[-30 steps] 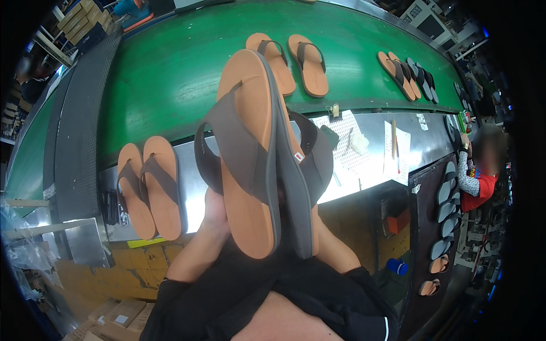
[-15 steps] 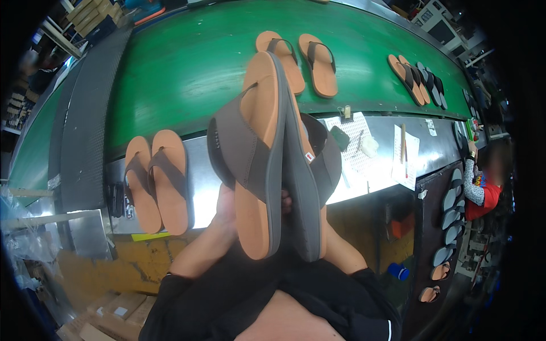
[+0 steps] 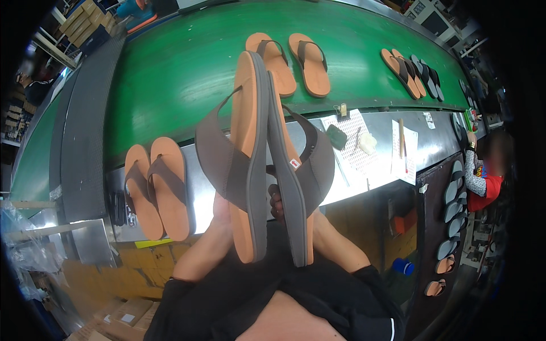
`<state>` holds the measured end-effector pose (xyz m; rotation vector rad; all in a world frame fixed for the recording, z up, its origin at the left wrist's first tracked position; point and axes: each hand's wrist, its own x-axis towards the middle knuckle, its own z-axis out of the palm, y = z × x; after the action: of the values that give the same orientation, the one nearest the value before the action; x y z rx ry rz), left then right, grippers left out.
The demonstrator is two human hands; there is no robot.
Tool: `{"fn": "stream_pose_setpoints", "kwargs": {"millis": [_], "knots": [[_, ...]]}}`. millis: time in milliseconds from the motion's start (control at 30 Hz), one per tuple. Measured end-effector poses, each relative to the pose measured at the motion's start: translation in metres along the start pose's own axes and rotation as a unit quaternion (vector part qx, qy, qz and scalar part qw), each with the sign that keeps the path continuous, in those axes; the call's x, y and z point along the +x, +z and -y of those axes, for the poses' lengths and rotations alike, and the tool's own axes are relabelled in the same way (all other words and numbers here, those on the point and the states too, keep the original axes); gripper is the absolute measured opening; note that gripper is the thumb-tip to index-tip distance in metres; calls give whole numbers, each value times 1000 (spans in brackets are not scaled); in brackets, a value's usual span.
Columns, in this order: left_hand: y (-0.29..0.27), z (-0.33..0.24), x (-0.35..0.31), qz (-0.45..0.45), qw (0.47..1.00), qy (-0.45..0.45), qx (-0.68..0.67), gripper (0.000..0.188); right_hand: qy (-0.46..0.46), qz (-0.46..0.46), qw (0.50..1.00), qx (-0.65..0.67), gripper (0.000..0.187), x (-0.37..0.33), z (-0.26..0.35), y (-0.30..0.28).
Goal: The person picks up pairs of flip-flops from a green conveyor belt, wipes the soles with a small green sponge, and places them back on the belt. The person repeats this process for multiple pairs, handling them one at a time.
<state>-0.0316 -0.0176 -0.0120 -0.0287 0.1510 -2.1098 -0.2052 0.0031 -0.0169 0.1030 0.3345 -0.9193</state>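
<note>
Two flip-flops with tan footbeds, grey soles and brown straps stand upright in front of me, soles facing each other. My left hand, mostly hidden behind the strap, is closed on the left flip-flop. The fingers of my right hand curl round the sole edge of the right flip-flop, in the gap between the two. Their toe ends nearly meet, while the heels are apart. A small white-and-red label shows on the right one. A matching pair of flip-flops lies on the metal bench to the left.
Beyond the metal bench runs a green belt carrying a tan pair and several more flip-flops. Papers with a clip lie right of my hands. A dark rack of sandals stands at right, beside another person.
Both flip-flops have shifted a little left and turned more edge-on. The gap between their soles has widened toward the heels, showing more of my right fingers.
</note>
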Motion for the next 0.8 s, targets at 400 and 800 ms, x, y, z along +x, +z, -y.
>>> {"fn": "stream_pose_setpoints", "kwargs": {"millis": [400,800], "knots": [[16,5,1,4,998,-46,43,51,28,31,998,44,46,0,-1,-11],[-22,-45,-12,-339,748,215,528,52,-75,15,996,-43,37,8,14,-32]]}}
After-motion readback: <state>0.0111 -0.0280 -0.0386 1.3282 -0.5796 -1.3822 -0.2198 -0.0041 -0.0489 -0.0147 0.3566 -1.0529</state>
